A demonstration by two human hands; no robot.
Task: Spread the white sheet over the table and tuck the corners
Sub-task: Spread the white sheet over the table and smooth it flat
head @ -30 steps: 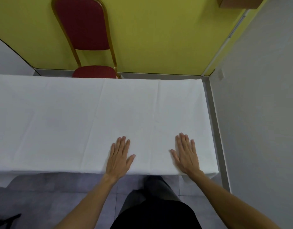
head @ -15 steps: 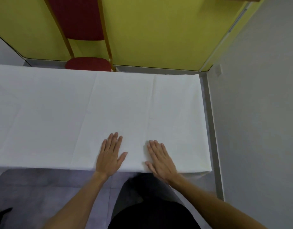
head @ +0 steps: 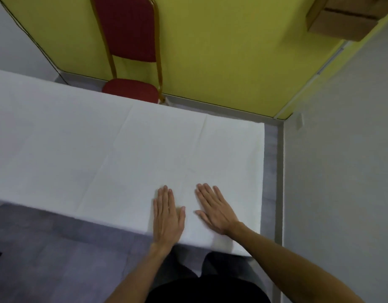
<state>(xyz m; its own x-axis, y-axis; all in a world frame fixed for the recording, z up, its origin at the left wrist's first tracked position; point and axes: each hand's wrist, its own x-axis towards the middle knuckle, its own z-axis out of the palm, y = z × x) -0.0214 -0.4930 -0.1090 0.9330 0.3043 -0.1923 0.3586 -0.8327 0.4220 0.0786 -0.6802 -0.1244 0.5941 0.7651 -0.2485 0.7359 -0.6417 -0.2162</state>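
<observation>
The white sheet (head: 123, 154) covers the whole table top, with faint fold creases running across it. It hangs slightly over the near edge and the right end. My left hand (head: 168, 215) lies flat, palm down, on the sheet near the table's near edge, fingers together. A short gap to its right, my right hand (head: 215, 209) also rests flat on the sheet, fingers slightly spread. Neither hand grips any cloth. The table itself is hidden under the sheet.
A red chair with a gold frame (head: 132, 51) stands behind the table's far edge against the yellow wall. A grey wall (head: 341, 171) runs close along the table's right end, leaving a narrow floor gap. A cardboard box (head: 344, 20) sits at the top right.
My right hand has slid left across the sheet, closing on my left hand. The view has tilted and shifted, so the table now runs diagonally.
</observation>
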